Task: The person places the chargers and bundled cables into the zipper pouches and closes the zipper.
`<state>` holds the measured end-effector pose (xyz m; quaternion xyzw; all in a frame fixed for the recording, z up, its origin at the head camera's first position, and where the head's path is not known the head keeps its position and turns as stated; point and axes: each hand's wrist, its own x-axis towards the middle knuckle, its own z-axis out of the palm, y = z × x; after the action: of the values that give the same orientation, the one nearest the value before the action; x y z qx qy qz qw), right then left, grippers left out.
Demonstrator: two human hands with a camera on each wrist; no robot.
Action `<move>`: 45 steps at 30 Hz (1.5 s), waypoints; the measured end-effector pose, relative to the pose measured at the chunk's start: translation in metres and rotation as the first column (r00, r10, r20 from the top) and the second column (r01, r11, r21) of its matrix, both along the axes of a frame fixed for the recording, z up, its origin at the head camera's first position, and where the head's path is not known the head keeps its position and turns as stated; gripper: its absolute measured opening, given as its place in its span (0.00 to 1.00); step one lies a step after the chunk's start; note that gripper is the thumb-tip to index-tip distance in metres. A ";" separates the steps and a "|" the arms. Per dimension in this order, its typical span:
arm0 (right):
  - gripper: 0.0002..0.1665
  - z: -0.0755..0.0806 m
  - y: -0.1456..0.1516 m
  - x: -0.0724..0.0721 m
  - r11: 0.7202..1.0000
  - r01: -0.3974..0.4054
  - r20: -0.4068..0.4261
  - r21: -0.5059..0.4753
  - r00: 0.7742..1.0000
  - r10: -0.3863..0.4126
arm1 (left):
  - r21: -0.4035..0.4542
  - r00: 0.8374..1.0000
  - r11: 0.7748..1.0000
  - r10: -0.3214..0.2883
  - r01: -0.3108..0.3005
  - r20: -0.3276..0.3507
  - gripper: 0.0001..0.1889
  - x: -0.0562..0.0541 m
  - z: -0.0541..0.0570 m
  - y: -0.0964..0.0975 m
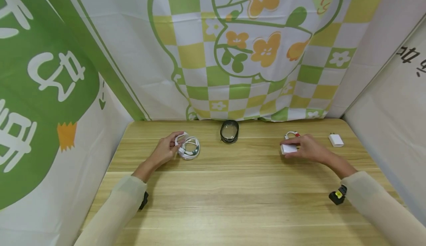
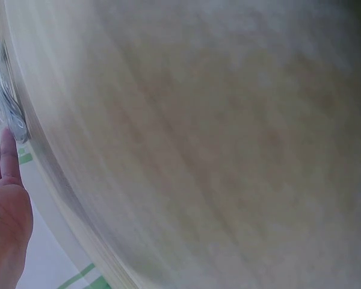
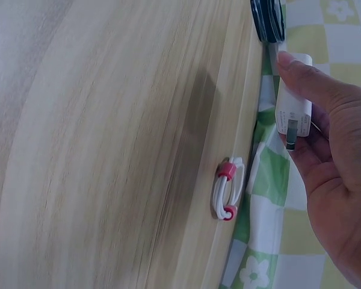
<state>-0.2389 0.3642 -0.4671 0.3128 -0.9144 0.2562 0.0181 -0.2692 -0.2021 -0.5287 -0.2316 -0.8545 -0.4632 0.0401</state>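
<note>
Left hand (image 1: 166,150): pinching white cable (image 1: 182,151), coiled seemingly for tidiness. Right hand (image 1: 307,149): gripping white charger (image 1: 288,149), prongs (image 3: 292,135) clear.

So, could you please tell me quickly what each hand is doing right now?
Left hand: closed, pinching the white cable.
Right hand: closed, holding a charger.
</note>
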 end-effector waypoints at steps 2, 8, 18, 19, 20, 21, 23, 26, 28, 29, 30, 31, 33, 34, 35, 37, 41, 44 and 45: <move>0.28 0.000 -0.002 -0.001 1.000 -0.006 0.000 0.004 1.000 0.006 | 0.004 1.000 1.000 -0.001 0.001 0.003 0.26 0.000 0.000 0.000; 0.28 -0.003 -0.008 -0.004 0.999 -0.033 -0.030 0.009 0.999 0.034 | 0.012 1.000 1.000 0.006 -0.007 0.018 0.26 0.001 0.002 0.001; 0.26 -0.005 -0.019 -0.008 0.998 -0.069 -0.103 0.001 0.992 0.069 | -0.002 0.999 1.000 -0.010 0.010 0.037 0.26 0.002 0.004 0.000; 0.26 -0.006 -0.020 -0.008 0.997 -0.076 -0.120 -0.002 0.990 0.075 | -0.001 0.999 1.000 -0.011 0.011 0.037 0.26 0.001 0.004 0.000; 0.26 -0.007 -0.021 -0.009 0.997 -0.083 -0.139 -0.003 0.987 0.082 | -0.001 0.999 1.000 -0.013 0.013 0.036 0.27 0.002 0.004 0.000; 0.26 -0.007 -0.022 -0.009 0.996 -0.084 -0.149 -0.003 0.985 0.083 | -0.001 0.999 1.000 -0.014 0.014 0.034 0.27 0.001 0.004 0.000; 0.26 -0.007 -0.024 -0.009 0.996 -0.085 -0.151 -0.003 0.985 0.084 | -0.001 0.999 1.000 -0.011 0.011 0.036 0.27 0.001 0.004 0.000; 0.26 -0.006 -0.027 -0.009 0.997 -0.079 -0.129 0.002 0.989 0.078 | -0.002 0.999 1.000 -0.007 0.007 0.039 0.27 0.001 0.004 0.000; 0.25 -0.004 -0.030 -0.008 0.998 -0.070 -0.099 0.006 0.993 0.070 | 0.003 0.999 1.000 -0.006 0.006 0.045 0.27 0.000 0.003 0.000; 0.25 -0.004 -0.031 -0.007 0.998 -0.065 -0.085 0.008 0.994 0.065 | 0.005 0.999 1.000 -0.009 0.009 0.041 0.27 0.000 0.003 0.000; 0.25 -0.003 -0.032 -0.007 0.998 -0.059 -0.073 0.014 0.996 0.060 | 0.006 0.999 1.000 -0.011 0.011 0.039 0.27 0.000 0.003 0.001; 0.25 -0.002 -0.033 -0.007 0.999 -0.051 -0.062 0.020 0.997 0.052 | 0.006 0.999 1.000 -0.014 0.013 0.035 0.27 0.000 0.002 0.001; 0.25 -0.002 -0.034 -0.007 0.999 -0.038 -0.042 0.031 0.998 0.039 | 0.009 1.000 1.000 -0.015 0.015 0.027 0.26 0.000 0.002 0.001; 0.25 -0.001 -0.035 -0.007 0.999 -0.032 -0.036 0.034 0.999 0.033 | 0.008 1.000 1.000 -0.017 0.017 0.022 0.26 0.000 0.002 0.001; 0.25 -0.001 -0.036 -0.007 0.999 -0.032 -0.030 0.033 0.999 0.033 | 0.007 1.000 1.000 -0.015 0.015 0.019 0.26 0.000 0.002 0.001; 0.26 -0.002 -0.038 -0.007 0.999 -0.040 -0.023 0.027 0.999 0.041 | 0.000 1.000 1.000 -0.011 0.011 0.011 0.26 0.000 0.002 0.001; 0.26 -0.004 -0.040 -0.008 0.997 -0.072 -0.012 -0.002 0.997 0.072 | -0.001 1.000 1.000 -0.007 0.007 0.017 0.26 0.001 0.002 0.001; 0.26 -0.004 -0.042 -0.009 0.997 -0.081 -0.005 -0.009 0.997 0.081 | -0.005 1.000 1.000 -0.007 0.007 0.030 0.26 0.000 0.002 0.000; 0.25 -0.004 -0.043 -0.010 0.997 -0.080 -0.006 -0.009 0.997 0.080 | -0.008 0.999 1.000 -0.006 0.006 0.032 0.27 0.000 0.002 0.000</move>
<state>-0.2485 0.3209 -0.4706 0.3497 -0.9000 0.2600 0.0117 -0.2695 -0.2025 -0.5267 -0.2269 -0.8562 -0.4634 0.0244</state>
